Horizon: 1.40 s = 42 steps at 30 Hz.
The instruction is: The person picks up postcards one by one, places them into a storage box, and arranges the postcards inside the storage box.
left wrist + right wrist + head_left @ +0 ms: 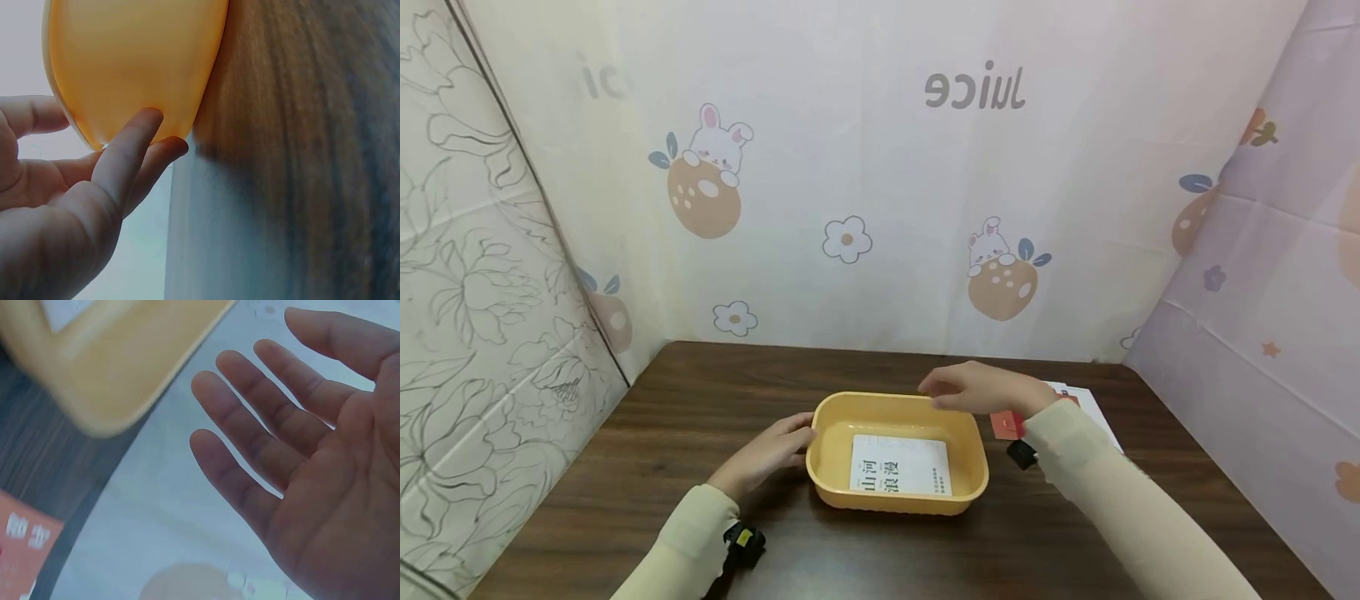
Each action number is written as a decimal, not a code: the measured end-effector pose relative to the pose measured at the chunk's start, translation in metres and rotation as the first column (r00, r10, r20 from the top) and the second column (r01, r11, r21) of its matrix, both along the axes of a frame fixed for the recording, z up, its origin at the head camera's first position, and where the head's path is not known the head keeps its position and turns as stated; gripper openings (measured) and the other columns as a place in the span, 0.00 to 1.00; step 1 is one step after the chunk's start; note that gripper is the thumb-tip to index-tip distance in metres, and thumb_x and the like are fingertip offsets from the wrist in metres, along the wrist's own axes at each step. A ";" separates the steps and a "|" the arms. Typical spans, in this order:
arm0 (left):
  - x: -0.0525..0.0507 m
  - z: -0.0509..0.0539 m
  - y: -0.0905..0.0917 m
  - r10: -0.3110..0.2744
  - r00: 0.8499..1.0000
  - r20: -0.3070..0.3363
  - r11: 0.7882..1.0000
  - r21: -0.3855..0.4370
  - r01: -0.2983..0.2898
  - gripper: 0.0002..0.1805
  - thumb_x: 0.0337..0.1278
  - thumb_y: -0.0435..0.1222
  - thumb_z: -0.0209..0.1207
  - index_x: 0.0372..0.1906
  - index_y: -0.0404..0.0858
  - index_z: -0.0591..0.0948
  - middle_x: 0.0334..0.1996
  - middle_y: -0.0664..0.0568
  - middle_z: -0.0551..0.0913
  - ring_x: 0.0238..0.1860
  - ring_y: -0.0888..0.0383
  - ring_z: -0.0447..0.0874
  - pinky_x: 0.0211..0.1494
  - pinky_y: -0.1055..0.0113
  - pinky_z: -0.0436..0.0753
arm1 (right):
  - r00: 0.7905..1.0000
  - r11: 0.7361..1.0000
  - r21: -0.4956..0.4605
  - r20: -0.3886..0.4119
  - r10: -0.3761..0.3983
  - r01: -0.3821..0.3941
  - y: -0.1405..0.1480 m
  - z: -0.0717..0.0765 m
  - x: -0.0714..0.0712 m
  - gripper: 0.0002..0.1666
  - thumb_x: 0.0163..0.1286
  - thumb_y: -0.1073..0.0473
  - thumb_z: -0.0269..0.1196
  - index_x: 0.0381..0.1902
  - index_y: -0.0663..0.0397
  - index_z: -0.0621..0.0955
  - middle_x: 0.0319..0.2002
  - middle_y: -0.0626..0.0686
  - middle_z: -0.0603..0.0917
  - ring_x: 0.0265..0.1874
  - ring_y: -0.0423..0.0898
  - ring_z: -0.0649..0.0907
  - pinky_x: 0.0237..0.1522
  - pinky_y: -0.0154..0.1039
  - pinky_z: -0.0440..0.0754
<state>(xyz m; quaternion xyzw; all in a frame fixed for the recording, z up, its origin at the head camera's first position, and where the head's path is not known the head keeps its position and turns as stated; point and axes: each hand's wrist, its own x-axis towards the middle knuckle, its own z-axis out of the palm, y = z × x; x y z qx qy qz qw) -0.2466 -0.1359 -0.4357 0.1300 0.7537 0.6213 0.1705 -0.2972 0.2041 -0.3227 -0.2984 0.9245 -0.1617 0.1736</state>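
Note:
A yellow basin (pixel 895 502) sits on the table, with a white booklet (pixel 917 467) lying flat inside. My left hand (pixel 769 450) touches the basin's left end; in the left wrist view, the relaxed fingers of that hand (pixel 81 206) rest against the outside of the yellow wall (pixel 137 62). Above the basin's far right corner hovers my right hand (pixel 981 387), holding nothing. The right wrist view shows this hand (pixel 312 444) with fingers spread and slightly bent, apart from the basin (pixel 119 394).
Right of the basin, partly behind my right forearm, lie a red item (pixel 1006 425) and white sheets (pixel 1097 417). The dark wooden table (pixel 730 375) meets a patterned curtain (pixel 880 167) at the back. Black devices are at both wrists.

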 end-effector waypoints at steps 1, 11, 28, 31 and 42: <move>0.000 0.000 0.000 -0.001 1.000 -0.003 1.000 -0.001 0.001 0.29 0.76 0.38 0.46 0.73 0.26 0.61 0.68 0.32 0.68 0.62 0.42 0.75 0.58 0.52 0.81 | 1.000 1.000 -0.005 -0.003 -0.014 0.014 0.007 0.001 0.000 0.22 0.75 0.49 0.61 0.63 0.49 0.79 0.58 0.50 0.81 0.56 0.49 0.80 0.56 0.51 0.81; 0.001 -0.002 0.000 0.019 1.000 0.012 1.000 -0.004 -0.019 0.29 0.76 0.39 0.47 0.73 0.27 0.62 0.67 0.33 0.69 0.61 0.43 0.76 0.58 0.52 0.81 | 0.994 0.993 -0.034 0.015 -0.108 0.109 0.059 0.006 0.003 0.23 0.73 0.50 0.64 0.61 0.52 0.79 0.57 0.56 0.82 0.53 0.53 0.82 0.55 0.54 0.81; -0.005 0.002 0.000 0.030 0.999 0.013 1.000 -0.001 -0.030 0.28 0.76 0.38 0.47 0.73 0.28 0.63 0.68 0.34 0.69 0.62 0.44 0.75 0.58 0.52 0.81 | 0.971 0.971 0.001 -0.019 -0.240 0.240 0.140 -0.026 -0.009 0.30 0.66 0.52 0.69 0.60 0.65 0.78 0.52 0.62 0.82 0.51 0.61 0.81 0.49 0.57 0.83; -0.004 0.003 -0.001 0.014 1.000 0.008 1.000 0.006 -0.014 0.29 0.76 0.38 0.46 0.73 0.26 0.62 0.68 0.32 0.68 0.62 0.43 0.75 0.58 0.51 0.81 | 0.961 0.961 0.023 -0.013 -0.277 0.277 0.150 -0.034 -0.011 0.33 0.65 0.50 0.70 0.61 0.65 0.77 0.52 0.62 0.82 0.51 0.61 0.80 0.49 0.59 0.82; 0.000 -0.001 -0.001 0.006 1.000 0.017 1.000 0.006 -0.006 0.29 0.77 0.38 0.46 0.74 0.26 0.61 0.69 0.32 0.67 0.62 0.43 0.75 0.59 0.51 0.80 | 0.922 0.921 0.043 0.010 -0.388 0.387 0.174 -0.054 -0.010 0.40 0.60 0.49 0.74 0.63 0.67 0.75 0.55 0.69 0.78 0.54 0.67 0.76 0.52 0.66 0.78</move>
